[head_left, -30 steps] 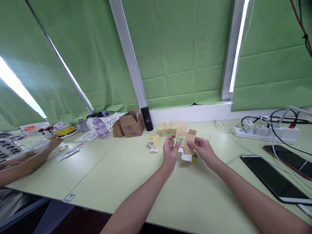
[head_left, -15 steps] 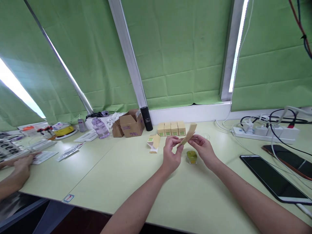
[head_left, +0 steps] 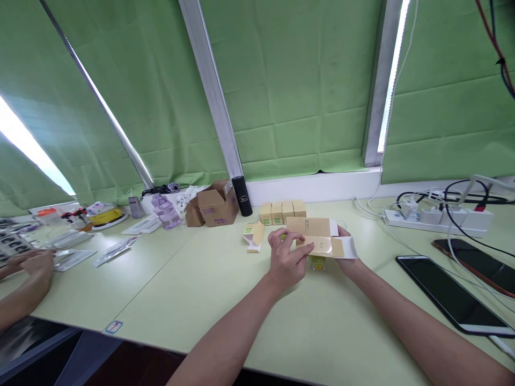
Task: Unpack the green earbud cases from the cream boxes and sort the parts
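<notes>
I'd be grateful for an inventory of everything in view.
Unfolded carton: 1, tan and white, in hand
Small container: 1, yellow-green, on table, partly hidden
Small boxes: 4, tan, rowed behind the hands
Open box: 1, tan, left of them
Cardboard box: 1, brown, by the wall
Cylinder: 1, black, beside it
Bottle: 1, purple, back left
Power strip: 1, white, back right
Cables: uncounted, mixed, right
Phones: 2, dark, right
Clutter: uncounted, mixed, far left
Table: 1, pale green, beneath
Curtains: uncounted, green, background
Co-worker's hands: 2, bare, far left
Left hand: 1, bare, on the carton
Right hand: 1, bare, behind carton
</notes>
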